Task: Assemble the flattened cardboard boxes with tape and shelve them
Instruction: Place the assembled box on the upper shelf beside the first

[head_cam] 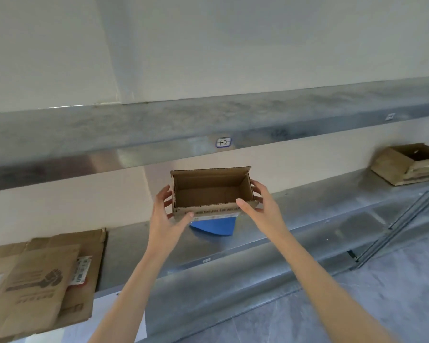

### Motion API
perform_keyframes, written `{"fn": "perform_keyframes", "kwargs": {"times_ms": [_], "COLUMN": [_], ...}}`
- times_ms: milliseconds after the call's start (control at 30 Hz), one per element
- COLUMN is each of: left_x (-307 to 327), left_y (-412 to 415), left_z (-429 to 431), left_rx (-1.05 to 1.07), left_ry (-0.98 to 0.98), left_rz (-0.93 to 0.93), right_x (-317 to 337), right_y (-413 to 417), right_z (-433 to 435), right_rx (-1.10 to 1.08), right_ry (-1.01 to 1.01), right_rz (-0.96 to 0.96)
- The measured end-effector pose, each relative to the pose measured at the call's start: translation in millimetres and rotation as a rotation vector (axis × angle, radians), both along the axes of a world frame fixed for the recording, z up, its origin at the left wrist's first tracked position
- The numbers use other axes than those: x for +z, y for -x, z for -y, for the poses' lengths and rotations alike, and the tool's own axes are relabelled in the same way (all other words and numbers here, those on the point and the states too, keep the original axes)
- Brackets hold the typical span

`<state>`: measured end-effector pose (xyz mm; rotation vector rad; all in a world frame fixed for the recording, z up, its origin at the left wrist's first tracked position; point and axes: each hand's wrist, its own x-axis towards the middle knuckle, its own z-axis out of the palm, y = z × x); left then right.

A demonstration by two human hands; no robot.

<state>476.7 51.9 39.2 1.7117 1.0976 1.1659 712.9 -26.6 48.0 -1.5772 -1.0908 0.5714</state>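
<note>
Head: left hand (162, 214), box (209, 194), right hand (263, 206)

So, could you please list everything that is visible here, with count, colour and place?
open cardboard box: one, brown, centre, over the lower shelf
blue piece: one, blue, directly under the box; I cannot tell what it is
flattened cardboard: one stack, brown, left on the lower shelf
cardboard pile: one, brown, far right on the lower shelf
lower shelf: one, grey metal
upper shelf: one, grey metal, above
label: one, white, upper shelf's front edge
left hand: holds the box's left end
right hand: holds the box's right end
</note>
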Motion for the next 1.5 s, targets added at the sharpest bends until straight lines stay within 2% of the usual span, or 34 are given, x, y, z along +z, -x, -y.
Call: {"fn": "perform_keyframes", "kwargs": {"times_ms": [433, 733, 1100, 1300, 1500], "left_x": [-1.4, -14.2, -44.6, -67.1, -78.7], "left_y": [-273.2, -407.8, -540.8, -596.9, -631.4], "left_z": [39.9, 65.2, 36.0, 14.7, 6.5], "left_rx": [-0.264, -0.433, -0.426, -0.402, -0.344], "left_ry": [-0.065, -0.051, 0.008, 0.118, 0.195], "left_rz": [-0.027, -0.089, -0.114, -0.149, -0.185], "right_x": [18.0, 13.0, -11.2, -30.2, -41.4], "right_y": [-255.0, -384.3, -511.9, -582.6, -631.8], "right_z": [104.4, 154.0, 119.8, 85.0, 59.2], "right_rx": [-0.193, -0.295, -0.314, -0.162, -0.096], "right_ry": [0.062, 0.145, 0.234, 0.389, 0.383], "right_rz": [0.057, 0.062, 0.102, 0.06, 0.082]}}
